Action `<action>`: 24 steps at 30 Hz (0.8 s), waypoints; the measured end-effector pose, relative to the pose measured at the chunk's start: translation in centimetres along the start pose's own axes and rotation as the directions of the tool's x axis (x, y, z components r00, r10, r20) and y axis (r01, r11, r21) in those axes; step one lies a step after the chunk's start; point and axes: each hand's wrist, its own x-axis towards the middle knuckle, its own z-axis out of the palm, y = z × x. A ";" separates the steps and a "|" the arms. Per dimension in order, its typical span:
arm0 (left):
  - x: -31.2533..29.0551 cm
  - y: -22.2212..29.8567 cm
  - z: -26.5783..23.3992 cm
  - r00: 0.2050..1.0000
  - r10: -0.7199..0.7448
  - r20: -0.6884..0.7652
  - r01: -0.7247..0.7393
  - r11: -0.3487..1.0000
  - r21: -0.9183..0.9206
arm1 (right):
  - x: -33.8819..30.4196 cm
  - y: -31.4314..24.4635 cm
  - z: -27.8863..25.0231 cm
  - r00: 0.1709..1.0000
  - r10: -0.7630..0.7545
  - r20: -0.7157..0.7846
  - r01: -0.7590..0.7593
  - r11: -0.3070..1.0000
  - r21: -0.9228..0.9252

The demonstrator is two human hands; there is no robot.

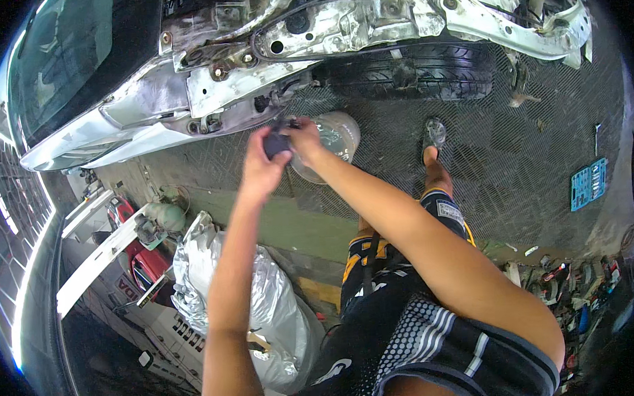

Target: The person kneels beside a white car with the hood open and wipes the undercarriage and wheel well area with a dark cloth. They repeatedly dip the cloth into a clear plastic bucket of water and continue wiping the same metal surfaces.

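My left hand (259, 169) is closed round a small dark grey, block-like piece (277, 145), with the thumb pressed against its near side. Close beside it, my right hand (305, 137) has its fingers curled at the top of the same dark piece, where a thin black part shows. What exactly the piece is cannot be made out. Both hands are above a round, whitish see-through bucket (344, 133), which the right hand and forearm partly cover. Just beyond the hands runs the car's stripped lower side (244, 116).
A car body (365, 23) with its front panels off spans the far side, a black tire (411, 75) beneath it. Silver sheeting (279, 300) is heaped at near left. A blue tool case (589, 185) lies right, and loose tools (580, 284) clutter the near right.
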 end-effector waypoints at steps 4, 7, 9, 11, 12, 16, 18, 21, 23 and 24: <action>-1.6 2.4 8.5 0.981 -0.183 -0.057 0.121 0.821 -0.557 | 2.2 -0.3 -7.9 0.965 -0.026 -0.261 -0.058 0.950 -0.306; -2.1 3.0 13.8 0.953 -0.300 -0.038 0.204 0.729 -0.654 | 2.3 0.9 -11.9 0.938 -0.122 -0.323 -0.018 0.917 -0.399; -2.0 3.9 16.2 0.979 -0.169 -0.117 0.083 0.848 -0.523 | 3.0 1.6 -14.5 0.907 -0.008 -0.422 -0.117 0.956 -0.269; -1.9 4.9 16.3 0.995 0.080 -0.055 -0.096 0.898 -0.429 | 2.2 1.1 -17.3 0.926 -0.112 -0.362 0.012 0.964 -0.266; -2.1 5.3 16.1 0.959 0.266 -0.095 -0.283 0.898 -0.336 | 1.9 0.9 -18.1 0.953 -0.066 -0.295 0.036 0.993 -0.108; -1.7 7.0 14.4 0.961 0.250 0.120 -0.190 0.909 -0.370 | 1.7 -2.9 -22.0 0.978 0.009 -0.210 -0.028 0.996 -0.084; -2.1 3.4 14.7 0.980 0.152 0.132 -0.105 0.946 -0.308 | -0.3 -6.6 -20.9 0.957 0.144 -0.250 -0.175 0.979 -0.107; -1.5 -2.1 15.1 0.959 -0.156 0.236 0.223 0.929 -0.295 | -0.5 -8.5 -22.5 0.960 0.170 -0.223 -0.185 0.981 -0.050; -1.1 -7.3 16.1 0.923 -0.320 0.213 0.374 0.872 -0.316 | 0.0 -8.4 -23.8 0.972 0.143 -0.188 -0.156 0.986 -0.057; -0.6 -9.3 16.2 0.899 -0.366 0.241 0.431 0.835 -0.342 | 0.5 -7.8 -24.9 0.977 0.126 -0.169 -0.139 0.988 -0.063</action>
